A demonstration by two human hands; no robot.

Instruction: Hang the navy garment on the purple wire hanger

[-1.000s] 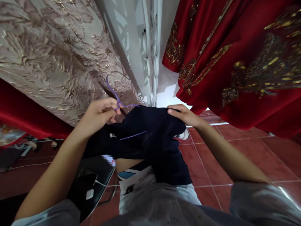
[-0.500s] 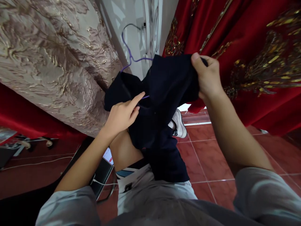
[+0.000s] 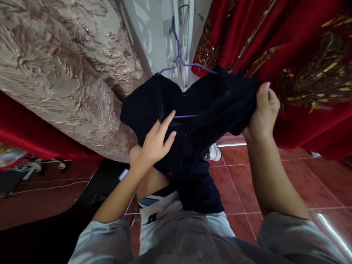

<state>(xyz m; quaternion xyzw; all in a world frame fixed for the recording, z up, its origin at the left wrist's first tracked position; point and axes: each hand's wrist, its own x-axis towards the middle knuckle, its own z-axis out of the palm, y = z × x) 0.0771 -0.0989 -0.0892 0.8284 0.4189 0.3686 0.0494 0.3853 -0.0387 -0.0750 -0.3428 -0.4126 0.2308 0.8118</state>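
A dark navy garment with a V-shaped neck drapes over my lap, a purple wire clothes hanger inside its shoulders. The hanger's neck and arms stick out above the collar, and a short stretch of its lower bar shows at the front opening. My right hand grips the garment at its right shoulder or sleeve and pulls the cloth outward. Against the front opening rests my left hand, index finger and thumb apart, the fingertip beside the hanger's lower bar. Some of its other fingers are hidden.
A pale embossed fabric hangs at left, a red gown with gold sequins at right. White metalwork stands ahead. Red tiles cover the floor. A phone lies on a dark surface by my left forearm.
The hanger has shifted right and sits more level, with both arms now showing. My right hand has moved right and slightly down, spreading the garment. My left hand has moved right, its fingers wider apart.
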